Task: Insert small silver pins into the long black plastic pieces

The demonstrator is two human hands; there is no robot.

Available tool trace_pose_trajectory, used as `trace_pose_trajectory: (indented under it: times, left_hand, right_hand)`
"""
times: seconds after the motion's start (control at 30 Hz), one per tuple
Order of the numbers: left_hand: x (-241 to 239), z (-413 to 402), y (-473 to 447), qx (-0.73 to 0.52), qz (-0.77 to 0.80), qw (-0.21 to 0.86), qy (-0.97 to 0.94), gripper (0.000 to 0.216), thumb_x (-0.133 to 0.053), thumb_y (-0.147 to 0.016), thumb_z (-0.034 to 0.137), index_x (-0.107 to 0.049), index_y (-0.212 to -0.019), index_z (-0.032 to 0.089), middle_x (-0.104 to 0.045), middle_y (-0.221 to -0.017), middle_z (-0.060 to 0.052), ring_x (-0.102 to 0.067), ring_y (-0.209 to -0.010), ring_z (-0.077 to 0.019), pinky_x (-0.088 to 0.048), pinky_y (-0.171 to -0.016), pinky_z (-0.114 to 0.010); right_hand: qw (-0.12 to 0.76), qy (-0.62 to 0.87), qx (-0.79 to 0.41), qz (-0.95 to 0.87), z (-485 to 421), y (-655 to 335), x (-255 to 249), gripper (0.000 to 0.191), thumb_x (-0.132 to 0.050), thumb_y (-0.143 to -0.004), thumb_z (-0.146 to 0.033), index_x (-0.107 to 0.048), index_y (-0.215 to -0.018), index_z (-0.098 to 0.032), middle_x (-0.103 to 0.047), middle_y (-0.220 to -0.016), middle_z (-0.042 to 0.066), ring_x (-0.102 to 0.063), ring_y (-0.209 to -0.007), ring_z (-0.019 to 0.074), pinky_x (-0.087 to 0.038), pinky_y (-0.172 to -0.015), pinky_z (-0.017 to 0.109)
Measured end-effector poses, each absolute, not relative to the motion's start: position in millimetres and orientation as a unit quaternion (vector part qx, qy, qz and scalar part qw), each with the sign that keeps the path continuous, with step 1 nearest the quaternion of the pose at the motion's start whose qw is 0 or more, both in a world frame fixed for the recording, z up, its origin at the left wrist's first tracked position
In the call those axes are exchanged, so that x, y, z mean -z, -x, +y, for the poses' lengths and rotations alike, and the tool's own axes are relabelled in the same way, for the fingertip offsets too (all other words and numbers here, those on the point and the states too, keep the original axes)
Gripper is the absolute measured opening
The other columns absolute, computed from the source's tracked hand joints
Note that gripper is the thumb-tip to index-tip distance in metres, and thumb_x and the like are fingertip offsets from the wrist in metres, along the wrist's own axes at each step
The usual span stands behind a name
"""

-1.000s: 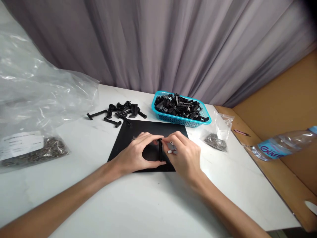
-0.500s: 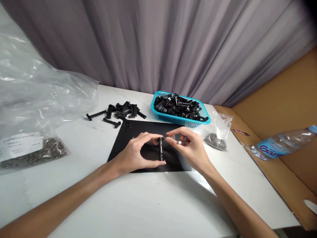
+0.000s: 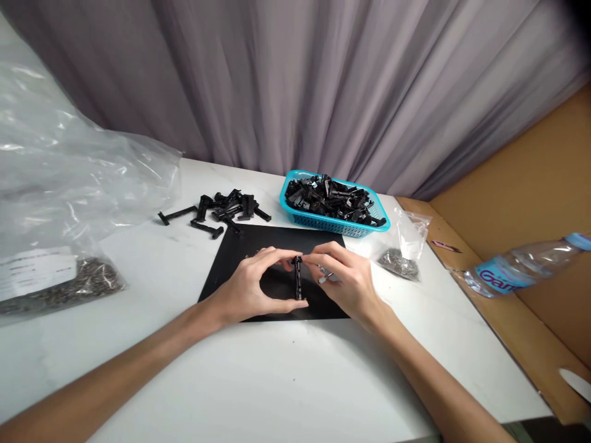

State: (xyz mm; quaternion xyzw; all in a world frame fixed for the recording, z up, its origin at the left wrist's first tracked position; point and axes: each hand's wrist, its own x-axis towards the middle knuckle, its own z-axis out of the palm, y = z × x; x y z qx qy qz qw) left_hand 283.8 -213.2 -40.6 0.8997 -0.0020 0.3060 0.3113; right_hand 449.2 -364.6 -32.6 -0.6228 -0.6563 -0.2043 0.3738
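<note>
Two hands over the black rectangular mat: my left hand has fingers clamped on the upright slim black plastic clip; right hand fingers pinched together at its top.

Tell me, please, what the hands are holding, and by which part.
The left hand pinches a slim black plastic part by its two ends, upright on the black mat. The right hand touches its top end.

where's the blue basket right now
The blue basket sits at the far side of the white table, just beyond the black mat's right corner, with a small clear bag to its right.
</note>
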Motion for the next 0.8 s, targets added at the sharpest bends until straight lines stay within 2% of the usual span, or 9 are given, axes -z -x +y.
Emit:
trace_pose_trajectory:
  times: [0.13,0.4,0.8]
  left_hand:
    - [40,-213,-285,-0.302,-0.003,0.306,-0.903,0.065,-0.091,-0.071,0.037,-0.060,-0.127,0.022,-0.068,-0.097,-0.002,-0.067,-0.091,-0.0204,-0.056,-0.086,-0.036]
    - [37,-214,-284,-0.296,-0.002,0.306,-0.905,0.062,-0.091,-0.072,0.036,-0.061,-0.124,0.021,-0.067,-0.096,-0.002,-0.065,-0.091,-0.0206,-0.055,-0.086,-0.036]
    - [41,-214,-284,-0.289,-0.006,0.296,-0.910,0.066,-0.090,-0.073,0.037,-0.059,-0.128,0.020,-0.067,-0.097,-0.002,-0.065,-0.094,-0.0210,-0.052,-0.090,-0.036]
  right_hand:
    - [0.380,0.613,0.220,-0.657,-362,-444,32,0.020,-0.056,-0.095,-0.009,-0.071,-0.097,-0.022,-0.075,-0.091,0.004,-0.069,-0.072,0.0123,-0.051,-0.059,0.023]
    - [0.363,0.640,0.203,-0.646,-360,-440,30,0.009,-0.057,-0.099,-0.015,-0.063,-0.099,-0.021,-0.073,-0.093,0.003,-0.071,-0.077,0.0133,-0.049,-0.062,0.024]
    - [0.286,0.686,0.215,-0.633,-364,-434,25,0.010,-0.050,-0.103,-0.018,-0.057,-0.097,-0.020,-0.071,-0.090,0.001,-0.065,-0.066,0.0110,-0.038,-0.053,0.024]
